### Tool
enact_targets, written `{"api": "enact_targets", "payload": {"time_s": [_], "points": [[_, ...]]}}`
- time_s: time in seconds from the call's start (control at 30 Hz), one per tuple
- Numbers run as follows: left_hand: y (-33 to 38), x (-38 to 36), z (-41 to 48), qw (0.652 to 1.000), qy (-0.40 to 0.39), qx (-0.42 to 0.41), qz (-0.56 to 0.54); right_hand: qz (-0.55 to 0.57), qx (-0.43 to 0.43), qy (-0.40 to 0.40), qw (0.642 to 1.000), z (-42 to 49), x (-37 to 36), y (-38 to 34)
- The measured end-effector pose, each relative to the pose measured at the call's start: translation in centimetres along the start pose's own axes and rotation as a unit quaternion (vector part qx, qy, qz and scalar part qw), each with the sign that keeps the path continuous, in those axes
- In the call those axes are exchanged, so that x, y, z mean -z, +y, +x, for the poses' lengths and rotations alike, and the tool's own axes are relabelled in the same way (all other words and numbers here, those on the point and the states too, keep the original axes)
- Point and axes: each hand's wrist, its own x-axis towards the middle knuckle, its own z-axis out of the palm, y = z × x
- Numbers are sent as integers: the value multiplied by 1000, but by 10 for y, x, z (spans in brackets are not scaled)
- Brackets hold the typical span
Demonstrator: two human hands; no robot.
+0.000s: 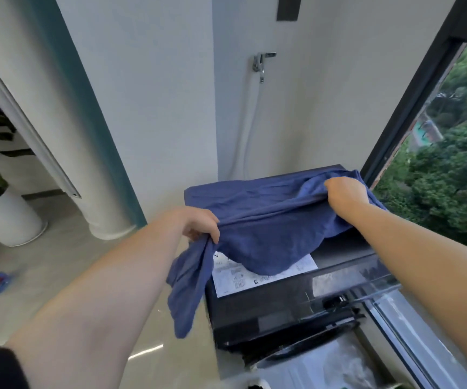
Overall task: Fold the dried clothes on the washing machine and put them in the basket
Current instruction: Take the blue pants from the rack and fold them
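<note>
White planter (7, 220) stands well left of the washing machine (282, 313), not our concern. Our left grip (201, 224) is at the machine's left edge, fingers curled round a bunched edge of the blue garment (266, 217). A tail of cloth hangs down off that left side. The garment lies over the machine's top: back part flat, front part lifted into a ridge between our two hands, partly covering the white label sheet (232, 279). Our right grip (344, 190) holds the same ridge near the machine's back right corner, fingers closed on the cloth. Step in hand, we judge: the first fold. To do it well we pull the ridge taut and level, bring the dangling tail up onto the machine, then lay edge on edge and smooth flat. We can't find the basket in view.
</note>
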Motion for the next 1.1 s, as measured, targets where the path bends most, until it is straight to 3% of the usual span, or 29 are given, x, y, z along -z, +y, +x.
{"api": "enact_targets", "payload": {"time_s": [0.13,0.47,0.53,0.57,0.63,0.67,0.73,0.9,1.1], "points": [[-2,31,6,989,-55,11,-136,14,47,30,998,33,6,-7],[-4,112,38,981,-10,87,-171,15,101,-60,993,131,19,-30],[-8,122,50,988,45,82,-120,24,75,-35,996,146,16,-42],[-11,126,60,990,109,74,-54,19,58,1,998,152,12,-47],[-20,128,83,966,239,48,91,15,31,50,998,158,-1,-59],[-24,125,91,956,261,46,125,18,25,51,998,157,-9,-64],[-36,117,111,955,234,47,175,9,34,28,999,156,-29,-82],[-50,97,142,956,204,1,212,14,168,35,985,134,-60,-125],[-56,105,149,954,233,-22,188,155,228,-64,959,102,-48,-167]]}}
